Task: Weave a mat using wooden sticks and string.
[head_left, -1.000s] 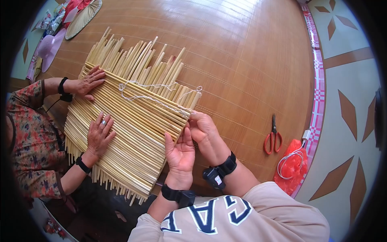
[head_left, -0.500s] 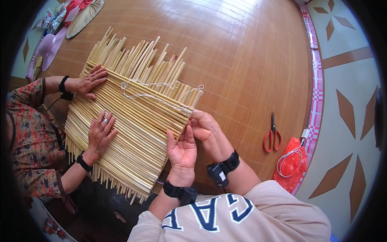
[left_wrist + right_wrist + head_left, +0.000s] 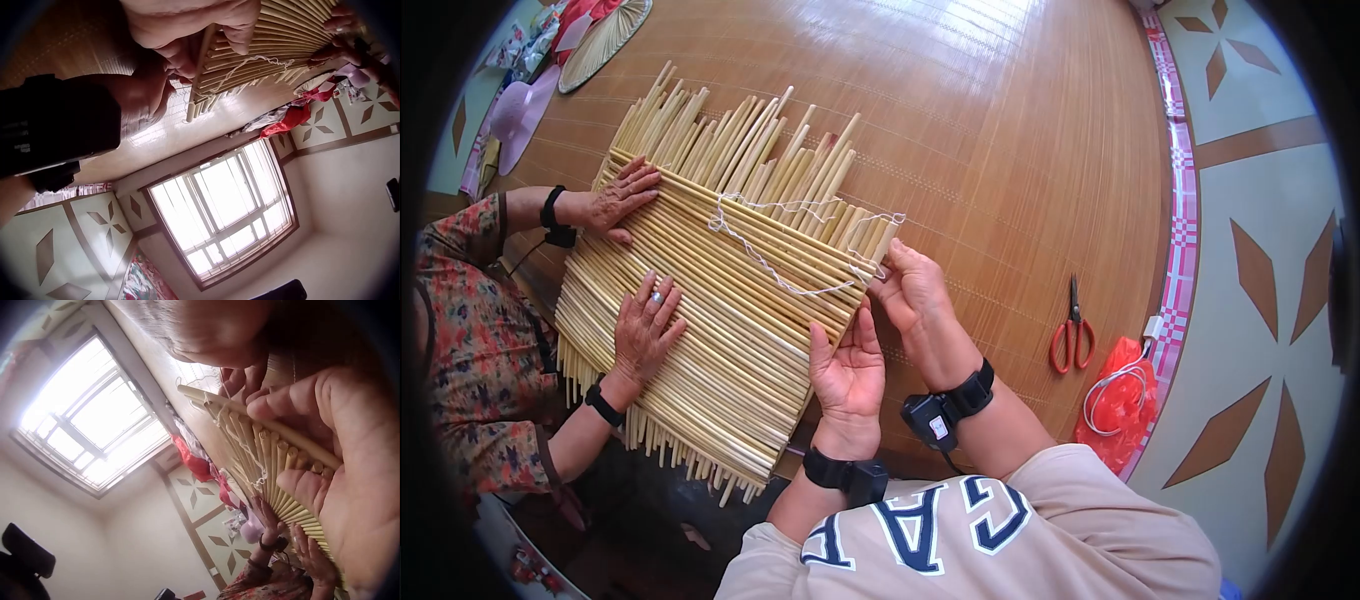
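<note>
A mat of pale stalks [image 3: 730, 330], laid crosswise over a second layer, lies in front of me. My left hand [image 3: 847, 375] grips its near right edge. In the right wrist view that thumb [image 3: 306, 487] presses on the stalks, with the fingers round the edge stalk. My right hand [image 3: 915, 290] is at the corner just beyond, curled fingers pinching a thin white cord [image 3: 878, 268]; the fingertips are partly hidden. More cord [image 3: 770, 270] loops loosely across the top stalks. Another person's hands [image 3: 640, 335] rest flat on the mat's left side.
Red-handled scissors [image 3: 1072, 340] lie to the right, near a red plastic bag [image 3: 1122, 400] with a white cable. Beneath is a brown slatted bed mat [image 3: 1000, 180] with a pink checked border [image 3: 1185, 200]. A hand fan [image 3: 605, 45] and a purple hat [image 3: 522, 120] are far left.
My right hand has shifted slightly up and away along the corner. The loose cord on the stalks has slid and now sags lower. My left hand and the other person's hands stay put.
</note>
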The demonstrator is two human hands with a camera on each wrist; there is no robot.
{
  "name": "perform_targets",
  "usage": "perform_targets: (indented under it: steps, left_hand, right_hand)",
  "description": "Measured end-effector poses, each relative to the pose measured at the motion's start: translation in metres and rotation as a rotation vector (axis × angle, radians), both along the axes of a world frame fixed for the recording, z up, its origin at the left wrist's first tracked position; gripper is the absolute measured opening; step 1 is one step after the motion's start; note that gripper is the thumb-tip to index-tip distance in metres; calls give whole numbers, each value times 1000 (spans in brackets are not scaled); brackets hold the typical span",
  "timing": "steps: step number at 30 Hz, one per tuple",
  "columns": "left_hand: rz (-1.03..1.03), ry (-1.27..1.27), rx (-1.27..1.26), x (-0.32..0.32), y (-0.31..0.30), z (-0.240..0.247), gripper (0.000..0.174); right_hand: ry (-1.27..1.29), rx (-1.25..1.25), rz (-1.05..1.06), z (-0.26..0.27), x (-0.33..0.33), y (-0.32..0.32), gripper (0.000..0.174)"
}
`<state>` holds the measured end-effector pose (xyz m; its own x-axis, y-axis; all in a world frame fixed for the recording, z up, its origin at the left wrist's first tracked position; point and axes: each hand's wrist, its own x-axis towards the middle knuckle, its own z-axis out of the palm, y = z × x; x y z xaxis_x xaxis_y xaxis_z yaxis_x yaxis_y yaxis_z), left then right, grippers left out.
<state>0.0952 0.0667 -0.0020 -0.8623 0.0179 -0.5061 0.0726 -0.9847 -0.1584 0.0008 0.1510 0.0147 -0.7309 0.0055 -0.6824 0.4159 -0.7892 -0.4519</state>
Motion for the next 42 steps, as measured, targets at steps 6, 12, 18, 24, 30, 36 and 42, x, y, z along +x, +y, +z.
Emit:
perform_targets:
  steps: [6, 12, 18, 24, 30, 36, 42]
  left_hand:
    - [-2, -27, -5, -1, 0, 4, 41]
    - [2, -57, -50, -3, 3, -2, 38]
    - [9, -51, -78, -3, 6, -13, 38]
    - [-247, -25, -139, 4, 6, -3, 47]
    - [-861, 362, -549, -9, -31, 60, 39]
    - [-736, 277, -1686, -100, -83, 61, 23]
    - [-833, 321, -2908, -142, -59, 49, 28]
  right_hand:
    - [146, 61, -178, -18, -22, 73, 13]
    - [374, 1178, -327, 34, -40, 247, 10]
    - [357, 1847, -720, 118, -48, 430, 15]
    - [220, 2269, -764, 193, -59, 425, 23]
    - [617, 1637, 119, 83, -61, 237, 14]
    - [617, 1475, 688, 14, -26, 99, 20]
    - [684, 1527, 807, 14, -51, 56, 36]
